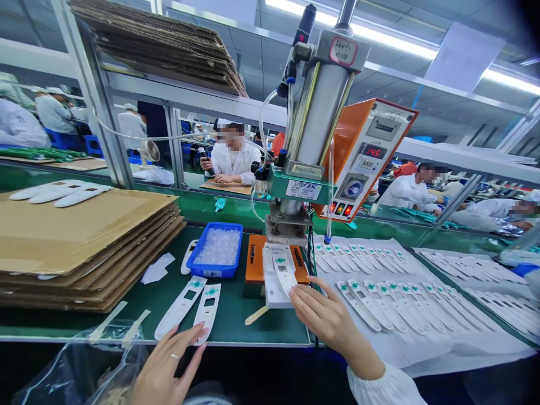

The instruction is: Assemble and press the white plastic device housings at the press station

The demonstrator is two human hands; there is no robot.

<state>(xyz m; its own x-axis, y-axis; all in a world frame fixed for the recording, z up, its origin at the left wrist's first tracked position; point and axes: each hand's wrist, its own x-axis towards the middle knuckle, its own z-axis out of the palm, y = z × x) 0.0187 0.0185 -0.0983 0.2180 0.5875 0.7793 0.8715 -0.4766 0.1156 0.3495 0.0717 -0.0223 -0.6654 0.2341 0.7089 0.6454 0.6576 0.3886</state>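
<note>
My right hand grips the lower end of a white plastic strip lying on a white fixture under a pneumatic press. The fixture sits on an orange plate. My left hand lies at the bench's front edge, its fingers apart, and its fingertips touch the lower end of a second white strip. Beside that strip lies a third. Each strip has a small green-marked part. Many similar strips lie in overlapping rows on a white sheet to my right.
A blue tray of clear granules stands behind the strips. A tall stack of cardboard sheets fills the bench's left side. A wooden stick lies by the fixture. A plastic bag hangs below the edge. Co-workers in white coats sit across the line.
</note>
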